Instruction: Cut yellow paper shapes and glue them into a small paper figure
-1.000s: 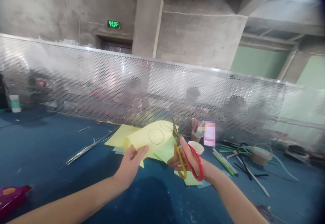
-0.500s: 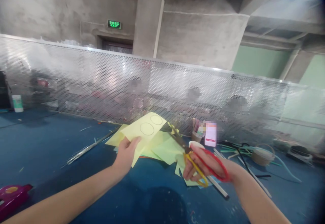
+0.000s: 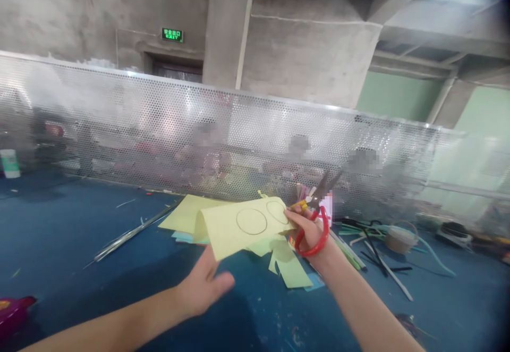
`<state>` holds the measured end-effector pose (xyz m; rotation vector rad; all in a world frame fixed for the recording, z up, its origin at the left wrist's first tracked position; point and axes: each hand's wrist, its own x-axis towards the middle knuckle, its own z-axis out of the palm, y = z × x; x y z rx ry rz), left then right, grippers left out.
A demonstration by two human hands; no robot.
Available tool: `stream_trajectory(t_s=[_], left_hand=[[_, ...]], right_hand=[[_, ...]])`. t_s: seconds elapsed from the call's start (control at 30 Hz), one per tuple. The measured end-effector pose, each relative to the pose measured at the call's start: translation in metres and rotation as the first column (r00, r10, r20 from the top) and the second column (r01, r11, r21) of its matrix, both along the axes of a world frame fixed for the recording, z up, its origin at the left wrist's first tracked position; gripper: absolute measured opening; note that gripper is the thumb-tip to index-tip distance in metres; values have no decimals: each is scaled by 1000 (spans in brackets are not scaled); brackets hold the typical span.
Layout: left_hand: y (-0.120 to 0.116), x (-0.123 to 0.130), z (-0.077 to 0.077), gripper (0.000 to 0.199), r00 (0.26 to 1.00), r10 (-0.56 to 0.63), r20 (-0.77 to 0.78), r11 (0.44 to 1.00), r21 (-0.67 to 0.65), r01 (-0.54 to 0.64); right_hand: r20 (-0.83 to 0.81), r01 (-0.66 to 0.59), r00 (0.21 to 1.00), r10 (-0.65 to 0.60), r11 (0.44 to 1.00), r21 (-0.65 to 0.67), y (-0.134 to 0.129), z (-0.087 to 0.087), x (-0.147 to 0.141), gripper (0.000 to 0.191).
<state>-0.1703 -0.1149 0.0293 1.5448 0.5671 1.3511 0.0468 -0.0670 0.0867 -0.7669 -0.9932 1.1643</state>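
I had my right hand (image 3: 308,229) pinching the right end of the yellow sheet (image 3: 239,227), with its thumb on top. The red loop of the scissors (image 3: 315,201) hung round that hand, and their blades stood apart, tips up. My left hand (image 3: 205,288) was spread, thumb well away from the fingers, at the sheet's low left corner; I could not tell if it touched. The sheet, with two rings drawn on it, was bent and held up over the middle of the blue bench (image 3: 79,208), near more paper (image 3: 187,211). Shiny wires (image 3: 131,235) lay to the left. The basket (image 3: 400,237) sat to the right, near the far edge, and a purple thing (image 3: 14,315) was by the near left corner.
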Motion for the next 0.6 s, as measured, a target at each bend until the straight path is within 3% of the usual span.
stream_trajectory(t_s=[0.07,0.13,0.23,0.33,0.43,0.53,0.6], left_hand=[[-5,4,3,72,980,-50,-194,986,148,79],[-10,13,9,83,963,-79,-259,983,140,118],[-16,29,20,58,996,-78,-31,989,-125,74],[-13,41,32,44,974,91,209,908,-419,5],[-3,46,41,34,924,212,319,864,-502,-25],[10,41,49,25,876,284,389,860,-508,-53],[19,35,56,20,846,321,425,864,-497,-78]], right_hand=[[15,12,1000,-12,1000,26,-6,2,-10,42],[52,23,998,-26,998,60,-12,2,-20,40],[113,82,989,-97,988,133,-17,0,-30,39],[166,158,967,-193,967,200,-17,-1,-32,38],[215,214,941,-262,951,223,-19,1,-31,34],[257,271,913,-316,942,196,-28,6,-34,33],[294,240,915,-277,958,155,-35,8,-41,34]])
